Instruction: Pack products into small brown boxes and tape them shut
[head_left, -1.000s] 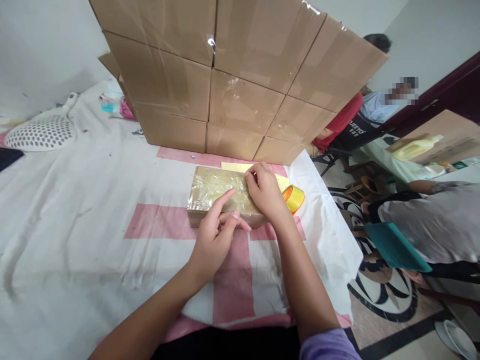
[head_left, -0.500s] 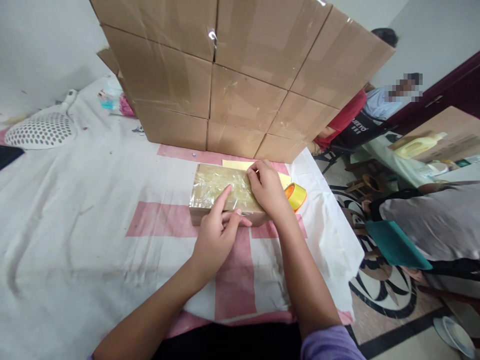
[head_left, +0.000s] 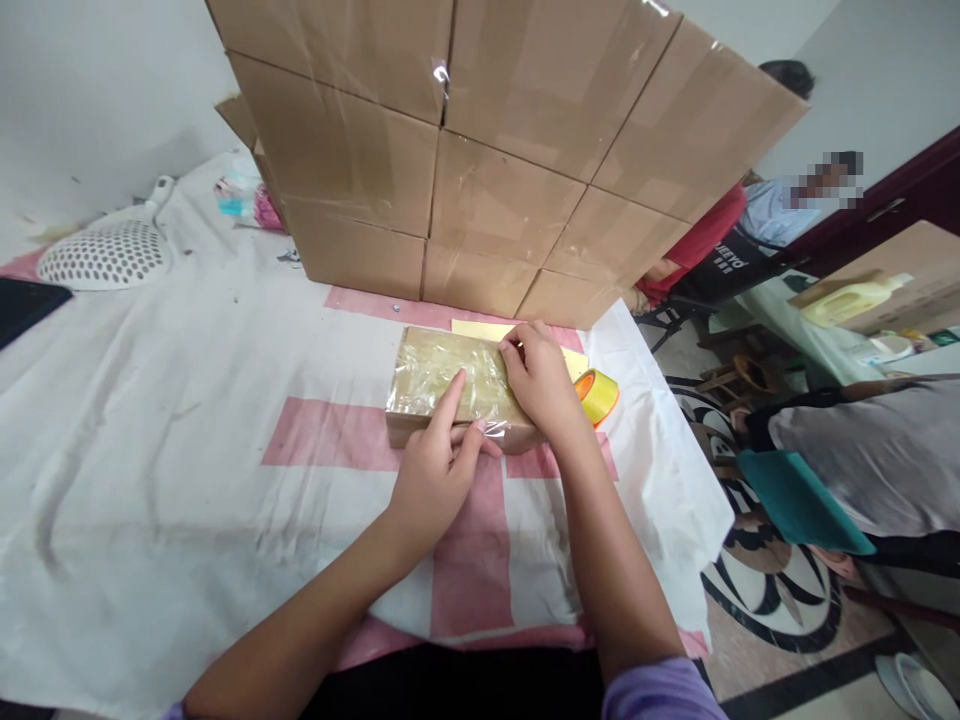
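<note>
A small cardboard box (head_left: 427, 368) lies on the cloth in front of me, its top covered with shiny, wrinkled clear tape. My left hand (head_left: 436, 455) rests against its front side, fingers apart, the index finger stretched over the top and the thumb at the front edge. At the box's right end, my right hand (head_left: 541, 378) is closed, thumb and fingertips pressed together on the top; what they pinch, if anything, is hidden. A roll of yellow tape (head_left: 601, 397) with an orange core lies just right of that hand. Yellow paper (head_left: 480, 329) shows behind the box.
Stacked cardboard boxes (head_left: 375, 165) wrapped in clear film stand behind. A white perforated scoop (head_left: 105, 255) and a dark flat object (head_left: 26, 305) lie at far left. The white and pink cloth (head_left: 225, 540) covers the table. Other people sit at the right, near a stool (head_left: 739, 378).
The whole view has shifted slightly, so things appear a little further right. Both hands stay at the box in nearly the same pose.
</note>
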